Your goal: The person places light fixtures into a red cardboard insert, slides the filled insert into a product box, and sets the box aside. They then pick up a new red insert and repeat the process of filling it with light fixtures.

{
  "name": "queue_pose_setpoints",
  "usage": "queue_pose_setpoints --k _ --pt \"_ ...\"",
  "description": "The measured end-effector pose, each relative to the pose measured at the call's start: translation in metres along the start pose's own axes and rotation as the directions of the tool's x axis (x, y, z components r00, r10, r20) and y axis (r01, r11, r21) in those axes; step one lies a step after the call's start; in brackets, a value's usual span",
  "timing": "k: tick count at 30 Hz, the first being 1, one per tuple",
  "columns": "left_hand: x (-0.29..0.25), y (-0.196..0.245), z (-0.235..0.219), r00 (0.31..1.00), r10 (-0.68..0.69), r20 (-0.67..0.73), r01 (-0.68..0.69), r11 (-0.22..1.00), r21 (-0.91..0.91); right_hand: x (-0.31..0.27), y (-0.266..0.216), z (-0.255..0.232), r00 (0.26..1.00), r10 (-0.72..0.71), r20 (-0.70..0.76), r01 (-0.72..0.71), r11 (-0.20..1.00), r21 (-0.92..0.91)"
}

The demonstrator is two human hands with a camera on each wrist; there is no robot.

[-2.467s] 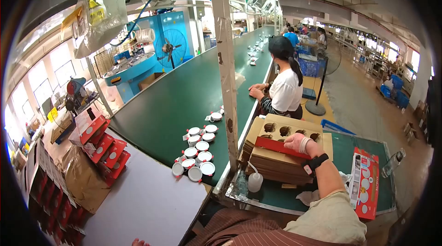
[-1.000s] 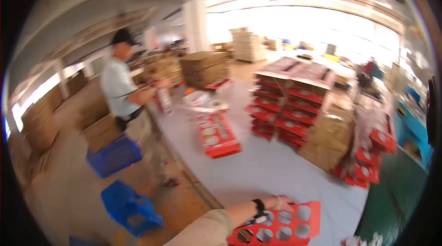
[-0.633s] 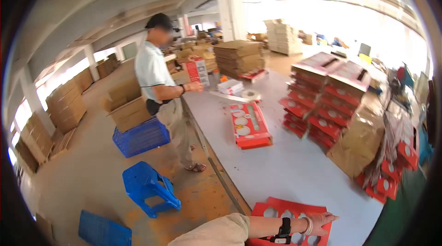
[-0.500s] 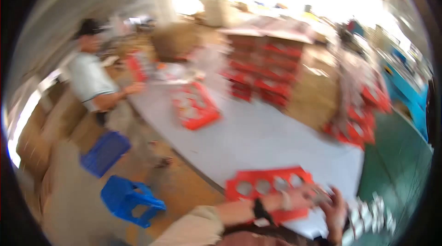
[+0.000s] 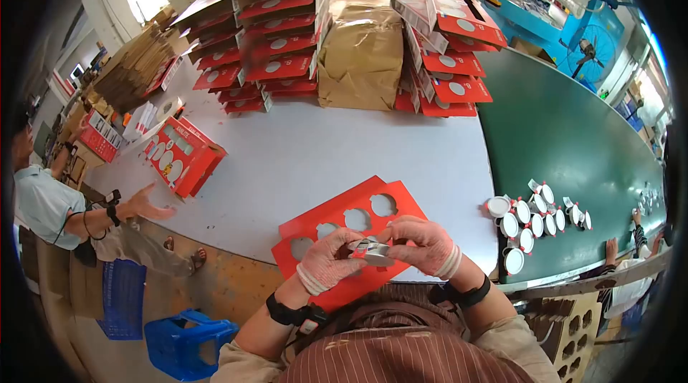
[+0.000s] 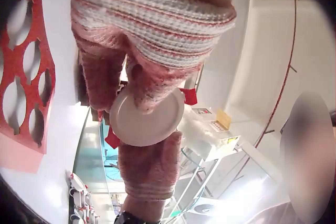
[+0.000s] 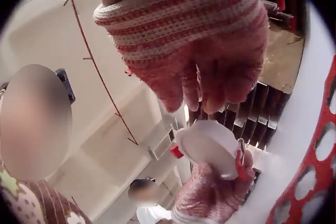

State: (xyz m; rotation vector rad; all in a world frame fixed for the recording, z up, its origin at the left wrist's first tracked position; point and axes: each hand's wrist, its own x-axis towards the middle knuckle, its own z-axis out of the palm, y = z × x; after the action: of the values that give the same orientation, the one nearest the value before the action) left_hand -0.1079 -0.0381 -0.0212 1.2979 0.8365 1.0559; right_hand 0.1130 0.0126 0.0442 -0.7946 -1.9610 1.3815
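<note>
Both hands wear thin knitted gloves and meet around one small round downlight with a white face and red tabs. My left hand grips it; in the left wrist view its thumb lies across the white disc. Fingers and thumb of my right hand pinch at the opposite edge. The right wrist view shows the same disc tilted, right fingertips close at its rim. Under the hands, on the white table, lies a red card sheet with round cut-outs, partly hidden by them.
Several downlights sit on the green conveyor to the right. Stacked red boxes and a brown paper bundle line the back. A red box lies at left, near another person. A blue stool stands below.
The view has swung from the conveyor side to the table. My right hand has left the red piece on the brown cardboard stack. Both hands have come together and now hold a downlight.
</note>
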Motion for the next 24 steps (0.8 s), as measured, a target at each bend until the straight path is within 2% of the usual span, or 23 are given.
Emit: queue_pose_setpoints --k 1,2,4,8,9,10,11,12,14,16,17,18,19,20,21,22,23,24 --pt "-0.001 -0.002 0.001 0.994 -0.1 0.045 0.105 0.987 -0.124 0.001 -0.002 0.0 0.997 -0.053 0.062 0.058 0.994 -0.09" --pt "0.0 -0.001 0.006 0.993 -0.105 0.053 0.111 0.986 -0.124 -0.001 -0.001 -0.002 0.995 0.007 0.096 -0.002 0.998 -0.055" --pt "0.001 0.001 0.015 0.988 -0.14 0.064 0.148 0.978 -0.15 -0.004 0.003 -0.005 0.995 -0.019 0.097 0.026 0.997 -0.066" --pt "0.005 0.012 0.025 0.97 -0.19 0.15 0.195 0.98 -0.025 -0.015 0.008 -0.009 0.99 -0.111 0.089 0.123 0.983 -0.135" --pt "0.007 0.012 0.028 0.98 -0.128 0.15 0.134 0.99 -0.034 -0.017 0.008 -0.01 0.991 -0.108 0.084 0.119 0.984 -0.134" --pt "0.008 0.013 0.03 0.986 -0.066 0.15 0.074 0.996 -0.042 -0.02 0.009 -0.01 0.996 -0.034 0.083 0.041 0.995 -0.093" --pt "0.007 0.014 0.033 0.985 -0.073 0.156 0.08 0.996 -0.043 -0.023 0.011 -0.011 0.995 0.042 0.086 -0.037 0.998 -0.05" --pt "0.006 0.015 0.036 0.98 -0.092 0.176 0.094 0.996 -0.006 -0.027 0.014 -0.011 0.996 0.045 0.08 -0.042 0.998 -0.046" --pt "0.007 0.015 0.039 0.974 -0.112 0.198 0.107 0.994 0.037 -0.031 0.025 -0.012 0.975 0.159 0.158 -0.192 0.956 0.22" --pt "0.013 0.017 0.041 0.941 -0.03 0.338 -0.023 0.988 0.15 -0.034 0.041 -0.01 0.972 0.163 0.167 -0.205 0.939 0.276" --pt "0.015 0.019 0.044 0.939 -0.034 0.343 -0.02 0.988 0.152 -0.036 0.046 -0.01 0.968 0.171 0.182 -0.224 0.918 0.328" --pt "0.016 0.023 0.048 0.956 -0.054 0.289 -0.015 0.973 0.23 -0.038 0.045 -0.01 0.969 0.172 0.177 -0.224 0.916 0.333" --pt "0.017 0.025 0.052 0.97 -0.07 0.233 -0.005 0.952 0.306 -0.038 0.043 -0.01 0.97 0.233 0.069 -0.242 0.901 0.359" --pt "0.019 0.027 0.054 0.968 -0.079 0.237 0.001 0.951 0.309 -0.04 0.043 -0.01 0.955 0.294 -0.04 -0.256 0.885 0.39" --pt "0.022 0.028 0.055 0.982 -0.123 0.146 0.063 0.931 0.359 -0.044 0.049 -0.012 0.956 0.275 -0.107 -0.225 0.915 0.335" --pt "0.024 0.029 0.055 0.986 -0.16 0.05 0.127 0.906 0.403 -0.051 0.05 -0.011 0.952 0.272 -0.14 -0.206 0.909 0.363" --pt "0.025 0.025 0.055 0.986 -0.159 0.047 0.127 0.906 0.403 -0.056 0.051 -0.009 0.948 0.269 -0.171 -0.186 0.902 0.389" --pt "0.026 0.018 0.054 0.982 -0.187 0.014 0.174 0.934 0.313 -0.058 0.044 -0.007 0.948 0.27 -0.169 -0.187 0.902 0.39"
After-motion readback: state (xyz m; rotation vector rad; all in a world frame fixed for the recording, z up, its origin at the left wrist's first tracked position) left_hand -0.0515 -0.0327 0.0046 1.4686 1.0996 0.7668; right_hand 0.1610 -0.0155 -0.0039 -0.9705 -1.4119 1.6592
